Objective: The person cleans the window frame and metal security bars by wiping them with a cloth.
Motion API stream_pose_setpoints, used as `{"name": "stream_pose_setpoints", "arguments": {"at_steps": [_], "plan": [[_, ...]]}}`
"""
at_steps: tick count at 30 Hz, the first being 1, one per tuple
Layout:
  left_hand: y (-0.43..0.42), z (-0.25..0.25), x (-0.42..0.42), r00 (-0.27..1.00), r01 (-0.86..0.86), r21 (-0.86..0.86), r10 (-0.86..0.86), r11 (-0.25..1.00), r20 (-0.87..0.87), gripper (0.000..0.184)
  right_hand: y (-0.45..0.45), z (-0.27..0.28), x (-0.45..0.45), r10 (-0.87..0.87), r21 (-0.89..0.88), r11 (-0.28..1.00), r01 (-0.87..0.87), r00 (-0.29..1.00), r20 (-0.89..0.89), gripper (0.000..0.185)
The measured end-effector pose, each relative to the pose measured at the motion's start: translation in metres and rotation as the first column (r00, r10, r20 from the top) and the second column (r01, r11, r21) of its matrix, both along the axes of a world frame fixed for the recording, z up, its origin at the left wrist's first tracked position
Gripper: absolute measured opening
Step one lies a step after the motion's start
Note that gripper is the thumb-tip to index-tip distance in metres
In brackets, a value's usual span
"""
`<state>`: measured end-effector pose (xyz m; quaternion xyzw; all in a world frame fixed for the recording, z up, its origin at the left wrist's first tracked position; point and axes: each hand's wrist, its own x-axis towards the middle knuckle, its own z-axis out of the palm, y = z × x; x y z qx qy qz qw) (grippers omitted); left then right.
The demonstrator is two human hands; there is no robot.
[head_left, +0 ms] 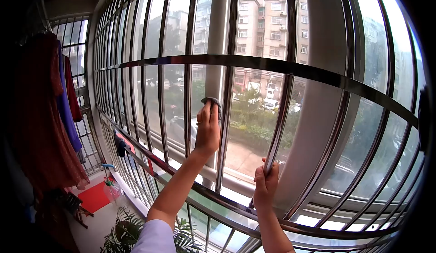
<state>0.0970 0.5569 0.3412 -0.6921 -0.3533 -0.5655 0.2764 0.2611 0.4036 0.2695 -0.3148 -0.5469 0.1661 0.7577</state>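
Note:
My left hand (208, 130) is raised between two upright metal bars, its fingers closed on a dark grey cloth (212, 101). The cloth sits in front of the pale window frame post (218, 78), close to the metal bar (223, 148) on its right. Whether it presses on the post, the glass or that bar I cannot tell. Lower and to the right, my right hand (265, 187) is wrapped round another shiny upright bar (278, 135). A ring shows on a left finger.
A horizontal rail (259, 65) crosses the bars above my hands, and a lower rail (218, 201) runs beneath. Clothes (38, 112) hang at left. A spray bottle (111, 189), a red mat (94, 197) and a leafy plant (125, 235) are below. Buildings and greenery show outside.

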Motion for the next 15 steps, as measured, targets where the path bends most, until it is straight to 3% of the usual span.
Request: {"name": "stream_pose_setpoints", "arguments": {"at_steps": [2, 4, 5, 7, 8, 12, 15], "plan": [[-0.029, 0.003, -0.010, 0.986, 0.162, 0.025, -0.163, 0.986, 0.023, 0.061, -0.001, 0.002, 0.002, 0.017, -0.016, 1.000, -0.016, 0.999, 0.047, 0.028], [-0.052, 0.030, -0.018, 0.975, 0.136, 0.196, -0.167, 0.971, 0.150, 0.062, -0.002, 0.003, 0.002, 0.032, -0.005, 0.999, -0.032, 0.999, 0.042, 0.027], [-0.061, 0.050, -0.021, 0.964, 0.094, 0.267, -0.155, 0.959, 0.217, 0.063, -0.001, 0.001, 0.002, 0.029, -0.009, 1.000, -0.029, 0.998, 0.048, 0.027], [-0.073, 0.111, -0.023, 0.964, 0.079, 0.509, -0.195, 0.857, 0.180, 0.059, -0.003, 0.003, 0.005, 0.031, -0.031, 0.999, -0.029, 0.997, 0.072, 0.027], [-0.077, 0.139, -0.018, 0.922, 0.232, 0.512, -0.355, 0.827, 0.157, 0.057, -0.003, 0.004, 0.005, 0.024, -0.022, 0.999, -0.022, 0.997, 0.071, 0.027], [-0.091, 0.247, 0.026, 0.994, 0.104, 0.732, -0.099, 0.674, -0.050, 0.053, -0.003, 0.001, 0.005, 0.020, -0.041, 0.999, -0.017, 0.997, 0.068, 0.028], [-0.078, 0.288, 0.069, 1.000, 0.019, 0.643, -0.009, 0.766, -0.018, 0.039, -0.001, -0.003, 0.008, 0.045, -0.074, 0.997, -0.037, 0.994, 0.097, 0.031]]}}
